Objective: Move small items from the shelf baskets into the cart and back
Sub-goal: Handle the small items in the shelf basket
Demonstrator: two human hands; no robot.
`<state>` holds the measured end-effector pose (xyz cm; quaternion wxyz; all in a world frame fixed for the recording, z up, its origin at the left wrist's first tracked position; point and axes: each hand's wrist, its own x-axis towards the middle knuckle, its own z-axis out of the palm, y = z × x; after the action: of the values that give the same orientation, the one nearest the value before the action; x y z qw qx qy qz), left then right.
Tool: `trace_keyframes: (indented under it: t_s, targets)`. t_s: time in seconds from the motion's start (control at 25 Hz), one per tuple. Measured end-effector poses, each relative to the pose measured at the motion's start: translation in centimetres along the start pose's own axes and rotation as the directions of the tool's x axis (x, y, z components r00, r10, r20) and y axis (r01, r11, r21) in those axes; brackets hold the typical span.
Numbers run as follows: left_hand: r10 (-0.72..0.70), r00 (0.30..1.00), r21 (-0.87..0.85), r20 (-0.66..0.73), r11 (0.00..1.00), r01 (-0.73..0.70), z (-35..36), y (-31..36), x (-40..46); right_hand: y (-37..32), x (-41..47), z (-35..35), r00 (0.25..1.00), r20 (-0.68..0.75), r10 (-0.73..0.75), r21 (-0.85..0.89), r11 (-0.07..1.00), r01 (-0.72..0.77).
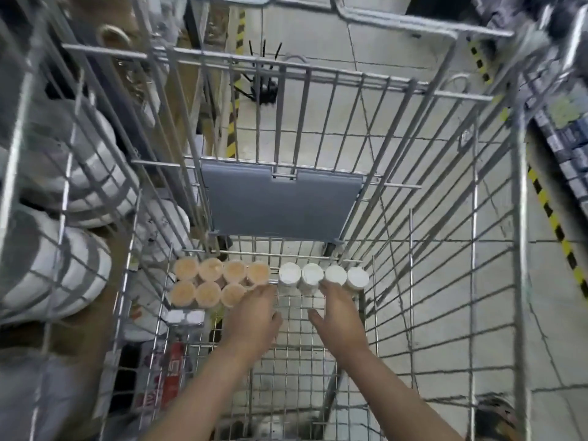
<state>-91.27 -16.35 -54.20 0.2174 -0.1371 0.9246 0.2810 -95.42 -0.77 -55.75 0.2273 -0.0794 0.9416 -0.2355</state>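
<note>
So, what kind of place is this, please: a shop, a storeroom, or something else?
Probably a shop or stockroom aisle. The hands reach into a wire shopping cart holding rows of small lidded jars. Shelf goods stand on the left, and yellow-black hazard tape marks the concrete floor.

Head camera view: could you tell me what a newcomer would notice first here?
Two tidy groups of jars stand at the cart's far end: seven orange-lidded jars left, four white-lidded jars right. The left hand and right hand reach toward them.
</note>
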Motion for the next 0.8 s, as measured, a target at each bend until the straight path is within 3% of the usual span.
trace_keyframes:
  t_s: [0.12, 0.24, 0.32, 0.48, 0.64, 0.8]
  targets:
    - [0.083, 0.994, 0.090, -0.076, 0.993, -0.076, 0.7, -0.1, 3.0, 0.4, 2.6, 1.1, 0.993, -0.060, -0.099, -0.125, 0.988, 0.091]
    - [0.112, 0.992, 0.159, -0.063, 0.982, -0.101, 2.1, -0.3, 5.2, 1.0, 4.3, 2.4, 0.988, -0.046, -0.146, -0.210, 0.969, 0.134]
    - [0.092, 0.994, 0.197, -0.054, 0.977, -0.080, 3.0, -0.2, 6.4, 1.4, 5.1, 3.5, 0.989, -0.050, -0.142, -0.288, 0.950, 0.122]
    - [0.120, 0.983, 0.279, -0.138, 0.957, -0.078, 4.0, -0.1, 7.5, 1.9, 6.2, 5.3, 0.951, -0.234, -0.202, -0.413, 0.906, 0.091]
    - [0.154, 0.976, 0.352, -0.154, 0.931, -0.091, 4.6, -0.3, 8.0, 2.6, 6.5, 6.0, 0.933, -0.253, -0.257, -0.550, 0.831, 0.080]
    - [0.168, 0.974, 0.342, -0.153, 0.933, -0.107, 4.5, -0.1, 7.9, 2.7, 6.2, 5.2, 0.930, -0.239, -0.278, -0.526, 0.842, 0.117]
